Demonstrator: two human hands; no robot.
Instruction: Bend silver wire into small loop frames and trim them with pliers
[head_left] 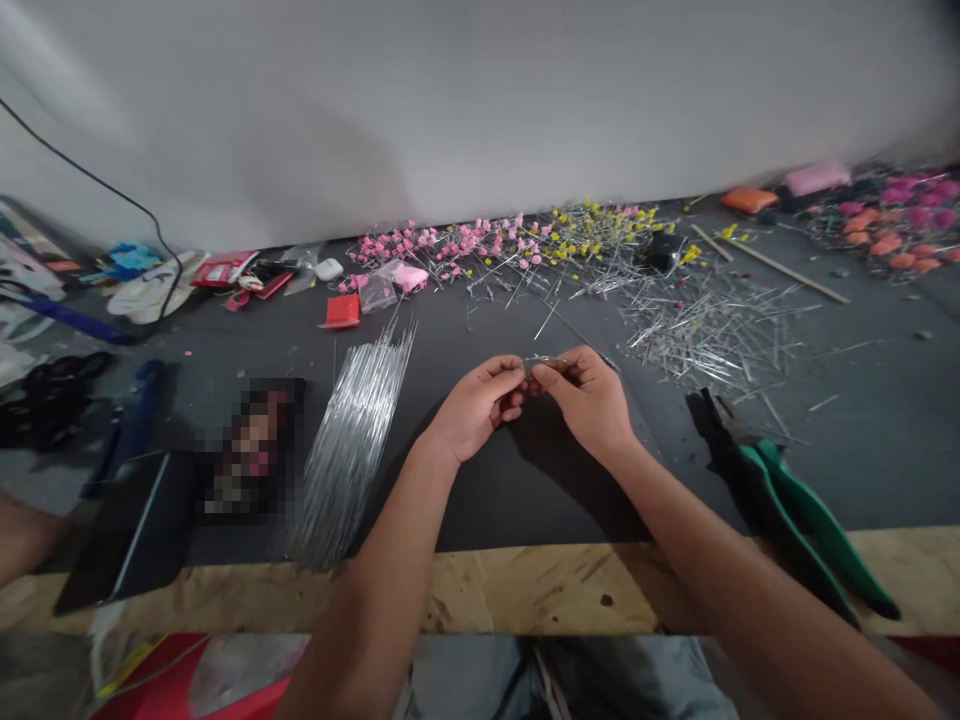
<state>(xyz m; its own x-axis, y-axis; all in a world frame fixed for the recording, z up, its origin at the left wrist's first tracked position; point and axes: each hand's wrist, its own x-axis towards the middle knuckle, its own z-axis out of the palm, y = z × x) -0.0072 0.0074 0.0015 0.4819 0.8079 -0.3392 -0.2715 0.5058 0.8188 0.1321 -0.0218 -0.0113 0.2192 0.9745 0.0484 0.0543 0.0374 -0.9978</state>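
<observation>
A short piece of thin silvery wire [545, 358] spans the gap between my fingertips. My left hand [480, 405] pinches one end, thumb against the fingers. The other end is in the closed fingers of my right hand [590, 402], which partly hide it. Both hands are close together above the dark table top [495, 500]. Left of my left hand lies a thick bundle of straight wires [352, 430]. To the right of my right hand are a loose heap of cut wires [709, 325] and pliers [780, 500] with green and black handles.
Wire stems with pink tips [465, 240] and yellow tips [607, 225] are piled along the wall. Orange and magenta pieces [892, 235] lie far right. A red packet [343, 311], a dark tablet-like object [139, 530] and a blue tool [127, 425] are on the left, beside another person's arm [26, 535].
</observation>
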